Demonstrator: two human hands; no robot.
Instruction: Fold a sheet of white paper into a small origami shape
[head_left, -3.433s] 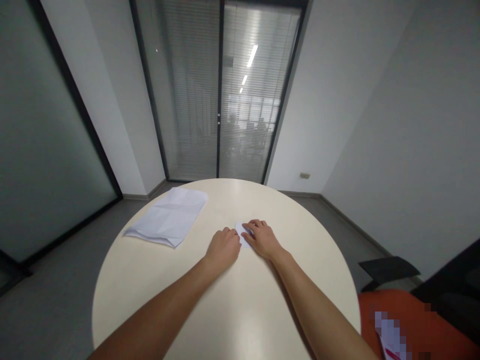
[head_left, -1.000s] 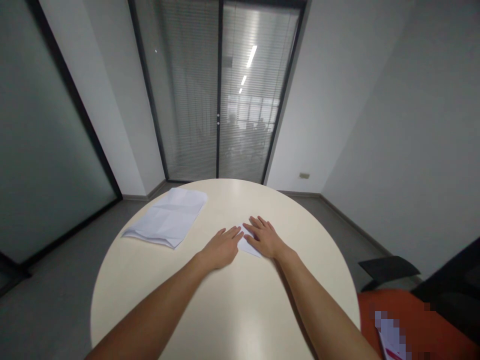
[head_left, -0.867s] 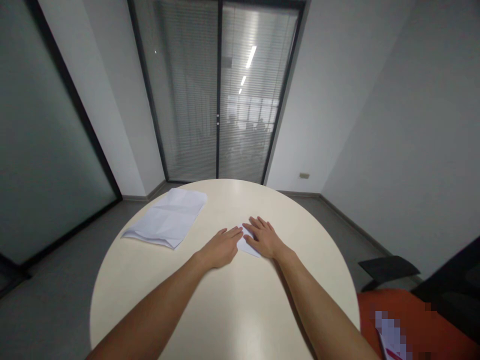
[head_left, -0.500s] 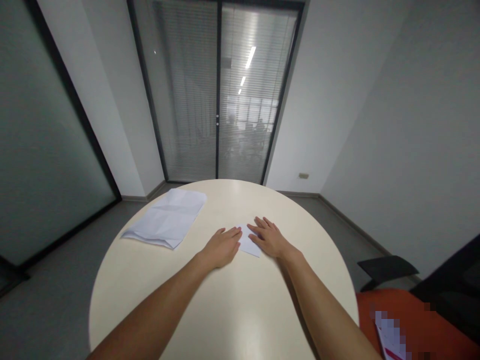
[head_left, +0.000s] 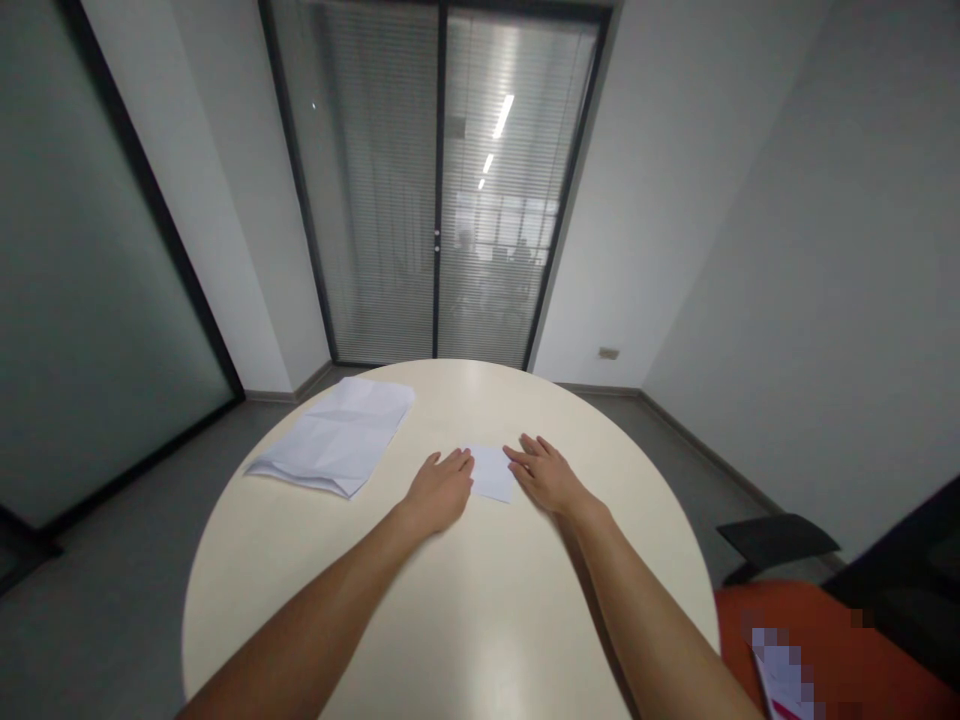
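Observation:
A small white piece of paper (head_left: 491, 473), roughly square, lies flat on the round cream table (head_left: 457, 620) between my two hands. My left hand (head_left: 442, 488) rests on the tabletop with its fingers stretched out, the fingertips at the paper's left edge. On the other side, my right hand (head_left: 549, 474) has its fingers spread, with the tips at the paper's upper right edge. Neither hand grips anything. Whether the fingertips press on the paper or just touch its edges is too small to tell.
A stack of larger white sheets (head_left: 334, 435), creased, lies at the table's far left. To the right stands a chair with an orange seat (head_left: 832, 640) and a black armrest (head_left: 778, 545); a partly blurred item lies on it. Glass doors (head_left: 439, 200) with blinds are beyond the table.
My hands have moved slightly apart, uncovering more of the small paper. The paper has shifted a little to the left and turned straighter.

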